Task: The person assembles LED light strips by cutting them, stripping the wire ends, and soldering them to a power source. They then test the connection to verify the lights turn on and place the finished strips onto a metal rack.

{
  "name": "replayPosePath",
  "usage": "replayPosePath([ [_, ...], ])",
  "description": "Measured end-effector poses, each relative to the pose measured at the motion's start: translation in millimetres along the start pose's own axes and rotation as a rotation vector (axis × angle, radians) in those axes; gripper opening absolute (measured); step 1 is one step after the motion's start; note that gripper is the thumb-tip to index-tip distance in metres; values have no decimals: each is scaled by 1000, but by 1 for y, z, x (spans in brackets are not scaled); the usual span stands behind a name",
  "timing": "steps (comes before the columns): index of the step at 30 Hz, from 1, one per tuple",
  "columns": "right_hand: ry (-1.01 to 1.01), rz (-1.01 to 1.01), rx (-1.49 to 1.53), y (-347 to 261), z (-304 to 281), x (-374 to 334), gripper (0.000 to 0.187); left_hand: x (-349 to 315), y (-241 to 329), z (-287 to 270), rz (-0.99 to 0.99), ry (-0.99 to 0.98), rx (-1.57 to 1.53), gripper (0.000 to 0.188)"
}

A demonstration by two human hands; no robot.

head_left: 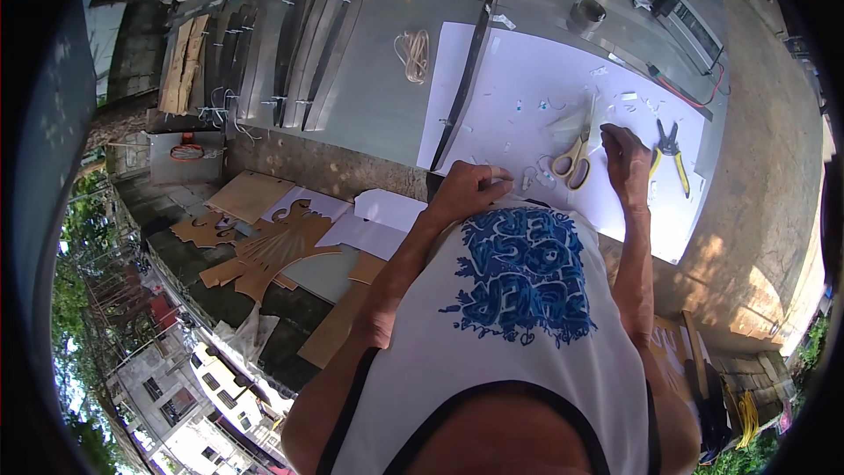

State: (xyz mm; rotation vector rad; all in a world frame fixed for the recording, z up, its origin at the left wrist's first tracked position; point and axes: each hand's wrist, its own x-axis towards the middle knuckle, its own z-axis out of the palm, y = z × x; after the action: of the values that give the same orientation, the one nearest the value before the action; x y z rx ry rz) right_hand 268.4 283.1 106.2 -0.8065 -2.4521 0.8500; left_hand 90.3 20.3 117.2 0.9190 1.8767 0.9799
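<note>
My left hand [470, 190] lies at the near edge of a white sheet [492, 70], its fingers curled in together; whatever may be in them is hidden. My right hand [628, 165] hovers low over the sheet with thumb and fingers pinched; anything between the fingertips is too small to make out. Between the hands rests a pair of scissors [577, 158] with pale handles, blades pointing away. Right of my right hand lie yellow-handled wire strippers [670, 154]. Small white pieces [536, 178] with thin wire are beside my left fingertips, and more scraps lie scattered farther off.
A long dark strip [466, 79] crosses the sheet's left side. Farther left are a coil of cord [413, 56] and several metal strips [303, 53]. A metal cup [586, 13] and a boxy device [690, 31] with leads stand behind. Cut brown boards [281, 242] lie lower left.
</note>
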Motion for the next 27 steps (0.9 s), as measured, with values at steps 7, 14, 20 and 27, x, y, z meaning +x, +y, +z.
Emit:
replayPosePath([
  [7, -77, -45, -2, 1, 10, 6, 13, -21, -27, -23, -205, 253, -235, 20],
  [14, -379, 68, 69, -14, 14, -23, 15, -27, -31, -16, -223, 201, -135, 24],
  [20, -581, -379, -144, -21, 49, -38, 40, -11, -27, 0, -28, 67, 67, 33],
  [27, -518, -403, -189, -10, 68, -30, 25, 22, -50, 33, 193, -33, 520, 22],
])
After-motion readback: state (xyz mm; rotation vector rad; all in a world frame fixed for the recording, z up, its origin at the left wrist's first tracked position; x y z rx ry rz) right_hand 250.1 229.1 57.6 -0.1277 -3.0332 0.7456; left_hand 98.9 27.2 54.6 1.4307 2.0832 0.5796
